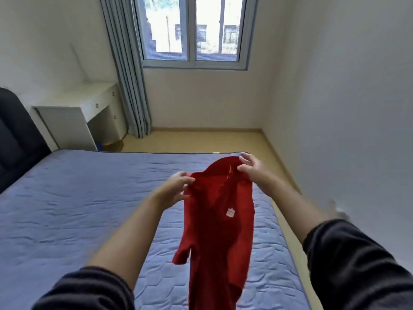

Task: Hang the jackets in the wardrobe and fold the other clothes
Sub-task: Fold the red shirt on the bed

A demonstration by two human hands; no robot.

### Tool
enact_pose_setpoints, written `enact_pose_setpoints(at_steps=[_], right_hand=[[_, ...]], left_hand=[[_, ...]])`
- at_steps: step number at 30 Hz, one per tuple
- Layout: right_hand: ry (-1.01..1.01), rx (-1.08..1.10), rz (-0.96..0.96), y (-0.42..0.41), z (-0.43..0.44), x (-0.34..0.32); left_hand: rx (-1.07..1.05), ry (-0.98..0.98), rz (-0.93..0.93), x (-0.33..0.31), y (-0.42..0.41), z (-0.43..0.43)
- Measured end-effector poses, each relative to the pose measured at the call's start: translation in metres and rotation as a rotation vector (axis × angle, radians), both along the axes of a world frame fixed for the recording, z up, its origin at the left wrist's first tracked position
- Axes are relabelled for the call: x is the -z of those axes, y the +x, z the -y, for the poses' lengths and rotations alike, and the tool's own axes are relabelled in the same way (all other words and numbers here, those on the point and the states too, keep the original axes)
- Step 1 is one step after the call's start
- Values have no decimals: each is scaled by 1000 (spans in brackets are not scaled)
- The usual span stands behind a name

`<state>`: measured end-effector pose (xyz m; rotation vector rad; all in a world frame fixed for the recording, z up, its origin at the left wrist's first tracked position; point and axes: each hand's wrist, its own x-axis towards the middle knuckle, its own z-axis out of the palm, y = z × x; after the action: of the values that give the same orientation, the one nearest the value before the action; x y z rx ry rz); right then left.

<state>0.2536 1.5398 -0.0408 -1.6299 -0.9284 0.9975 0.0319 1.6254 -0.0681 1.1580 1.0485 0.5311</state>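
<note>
Red shirt (219, 220): one, held up in the air over one blue bed (78, 209). Your two hands are apart; left hand (176, 189) pinches its shoulder edge, right hand (252, 168) grips its collar.

A 2-pane window (194, 30) lights pale walls (346, 86), a grey curtain (127, 74) at its left. A white desk (85, 104) stands on tan floor (201, 139) beyond the blue quilted bed (78, 209).
</note>
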Motion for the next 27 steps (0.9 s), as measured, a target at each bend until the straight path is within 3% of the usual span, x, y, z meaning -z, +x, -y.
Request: enact_pose_setpoints(at_steps=[4, 7, 12, 17, 20, 24, 27], right_hand=[[-162, -81, 127, 3, -5, 111], [-403, -129, 97, -10, 33, 229], [-766, -192, 60, -39, 121, 407], [-954, -322, 132, -68, 180, 545], [-887, -426, 299, -83, 197, 604], [-533, -566, 711, -114, 194, 654], [-537, -594, 864, -133, 186, 677]], left_hand=[[53, 117, -447, 114, 7, -1], [201, 62, -672, 227, -13, 42], [402, -93, -826, 380, -50, 134], [452, -113, -937, 506, -56, 185], [351, -102, -1061, 567, -63, 196], [85, 30, -1100, 622, -72, 190], [44, 92, -1053, 645, -82, 184]])
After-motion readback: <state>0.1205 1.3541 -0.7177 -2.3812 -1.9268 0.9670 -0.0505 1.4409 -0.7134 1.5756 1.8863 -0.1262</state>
